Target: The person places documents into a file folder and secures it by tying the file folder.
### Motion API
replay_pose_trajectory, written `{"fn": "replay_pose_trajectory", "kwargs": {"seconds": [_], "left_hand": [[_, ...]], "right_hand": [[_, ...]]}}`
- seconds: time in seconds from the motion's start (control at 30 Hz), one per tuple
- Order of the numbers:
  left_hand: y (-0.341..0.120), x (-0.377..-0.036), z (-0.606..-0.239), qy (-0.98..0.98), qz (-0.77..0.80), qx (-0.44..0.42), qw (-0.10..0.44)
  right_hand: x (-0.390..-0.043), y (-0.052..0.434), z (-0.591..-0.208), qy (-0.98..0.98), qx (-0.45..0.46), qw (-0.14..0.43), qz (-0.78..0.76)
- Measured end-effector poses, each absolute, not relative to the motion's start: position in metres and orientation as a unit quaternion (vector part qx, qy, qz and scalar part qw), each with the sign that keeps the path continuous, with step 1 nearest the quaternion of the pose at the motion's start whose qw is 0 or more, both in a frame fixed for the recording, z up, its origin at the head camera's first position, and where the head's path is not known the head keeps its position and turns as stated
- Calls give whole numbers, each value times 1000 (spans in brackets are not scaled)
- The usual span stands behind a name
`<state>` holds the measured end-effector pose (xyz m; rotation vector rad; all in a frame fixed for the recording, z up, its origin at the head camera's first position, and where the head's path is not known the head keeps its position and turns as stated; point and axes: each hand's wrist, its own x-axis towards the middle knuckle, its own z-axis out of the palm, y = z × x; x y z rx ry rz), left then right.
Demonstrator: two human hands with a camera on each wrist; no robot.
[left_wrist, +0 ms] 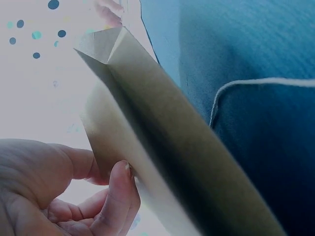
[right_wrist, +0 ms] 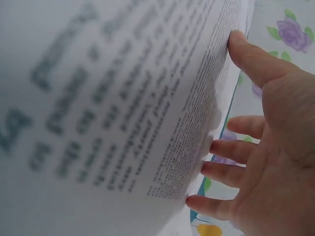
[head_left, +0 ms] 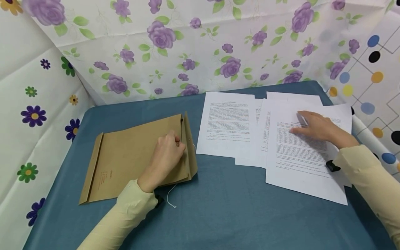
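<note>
A brown kraft paper envelope (head_left: 131,152) lies on the left of the table, its open end and flap (head_left: 190,149) facing right. My left hand (head_left: 165,154) pinches the upper panel's edge at that end between thumb and fingers. The left wrist view shows the mouth (left_wrist: 147,132) standing apart, with a folded gusset at its corner. A white string (head_left: 170,199) trails from the envelope onto the cloth. On the right, my right hand (head_left: 320,128) rests its spread fingertips on a printed sheet (head_left: 300,166). In the right wrist view the fingers (right_wrist: 224,174) are extended against the paper.
Several more printed sheets overlap beneath and to the left of that one, with one page (head_left: 229,125) at the middle back. A blue-grey cloth (head_left: 218,208) covers the table. Flowered sheeting (head_left: 187,45) hangs behind, and a dotted sheet (head_left: 375,86) stands at the right.
</note>
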<state>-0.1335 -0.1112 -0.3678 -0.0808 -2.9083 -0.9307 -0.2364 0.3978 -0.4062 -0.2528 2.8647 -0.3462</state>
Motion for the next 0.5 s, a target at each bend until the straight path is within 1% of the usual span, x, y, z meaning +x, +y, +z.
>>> {"fn": "replay_pose_trajectory", "kwargs": {"seconds": [0.2,0.5], "left_hand": [[-113,-133,-367,-950,-308,-24,47],[-115,-133,-365,-950,-310,-20,43]], "right_hand": [[-244,394,-403,983,-87,120,-104],[-252,396,-399,989,-80,101,-78]]}}
